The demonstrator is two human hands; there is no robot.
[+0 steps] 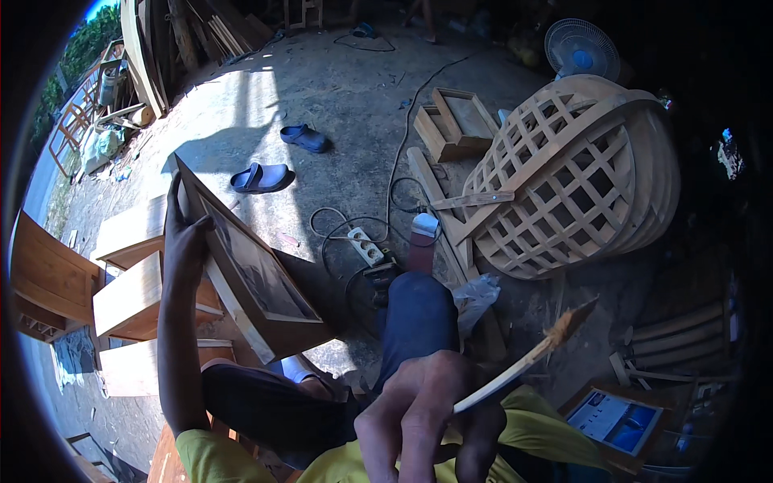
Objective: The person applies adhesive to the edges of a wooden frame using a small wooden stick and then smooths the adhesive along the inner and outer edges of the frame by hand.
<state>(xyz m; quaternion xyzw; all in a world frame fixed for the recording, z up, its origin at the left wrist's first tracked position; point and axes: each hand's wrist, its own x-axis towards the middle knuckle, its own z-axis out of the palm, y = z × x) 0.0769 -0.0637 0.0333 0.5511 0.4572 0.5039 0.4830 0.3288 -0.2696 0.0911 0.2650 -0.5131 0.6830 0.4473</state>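
Observation:
My left hand [187,237] grips the upper left edge of a wooden drawer [238,312], its thumb bent over the side wall. The drawer is tilted up on the left, beside my knee, and its shadowed flat panel faces me. Close to the camera, my right hand [427,410] is closed around a thin pale wooden stick [503,375]. The stick slants up to the right and ends in a frayed, dark brown tip. My right fingertips are partly hidden.
Wooden drawers [129,302] stand at the left. A power strip [366,246] and cables lie ahead, near two blue clogs [262,178]. To the right rests a large wooden lattice frame [580,177], with a small wooden box [455,125] and a fan [581,50] behind.

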